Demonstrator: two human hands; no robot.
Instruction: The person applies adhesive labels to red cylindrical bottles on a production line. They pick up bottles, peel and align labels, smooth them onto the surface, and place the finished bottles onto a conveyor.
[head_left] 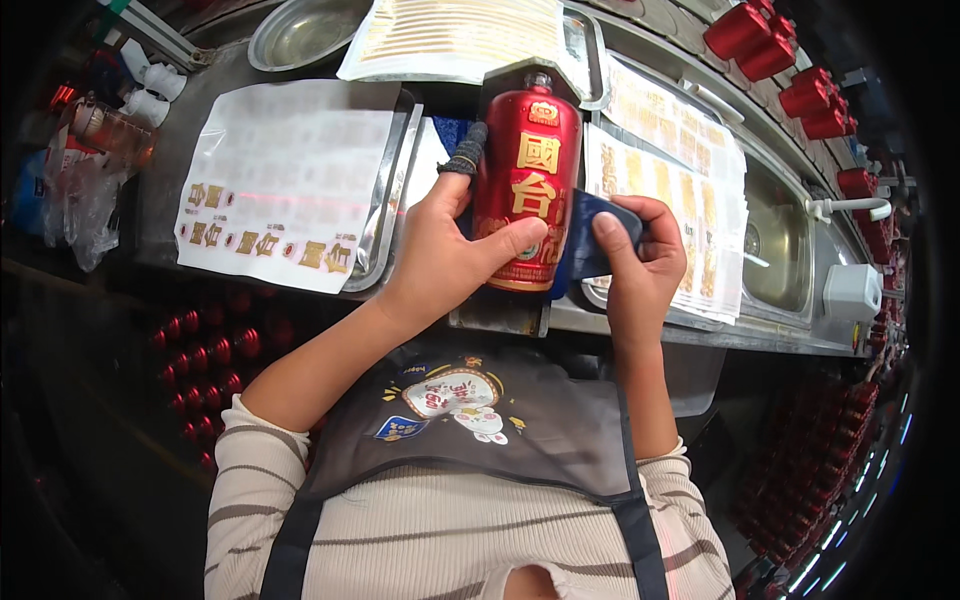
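The glossy red bottle (527, 190), likely heavy, slippery and breakable, is clasped around its body by the left hand (440, 255), while a soft blue cloth (590, 240) is pinched in the right hand (640, 265).
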